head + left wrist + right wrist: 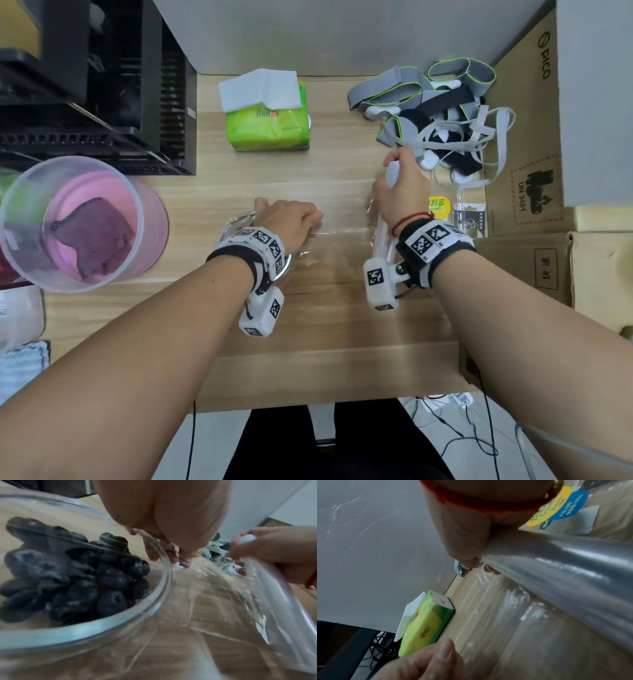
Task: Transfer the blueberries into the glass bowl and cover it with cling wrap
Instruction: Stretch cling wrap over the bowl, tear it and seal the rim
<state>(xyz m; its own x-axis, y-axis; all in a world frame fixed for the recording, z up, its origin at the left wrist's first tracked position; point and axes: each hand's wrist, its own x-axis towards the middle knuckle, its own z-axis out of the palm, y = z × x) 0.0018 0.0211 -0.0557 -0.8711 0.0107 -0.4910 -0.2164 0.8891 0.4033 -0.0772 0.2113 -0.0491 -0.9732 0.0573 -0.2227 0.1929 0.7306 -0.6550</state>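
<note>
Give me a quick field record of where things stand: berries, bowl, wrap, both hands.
blueberries: piled inside the glass bowl
glass bowl: on the wooden table, under the left wrist
cling wrap: a sheet stretched from the bowl to the roll, low over the table
cling wrap roll: gripped in the right hand
left hand: fingers pinch the film at the bowl's far rim
right hand: curled round the roll, right of the bowl
cover: whether film spans the whole bowl cannot be told
blueberry punnet: behind the right hand, contents hidden

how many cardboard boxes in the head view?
2. One cardboard box stands along the table's right edge, by the pile of straps. A second box sits nearer, beside the right hand. Others may lie outside the picture.
</note>
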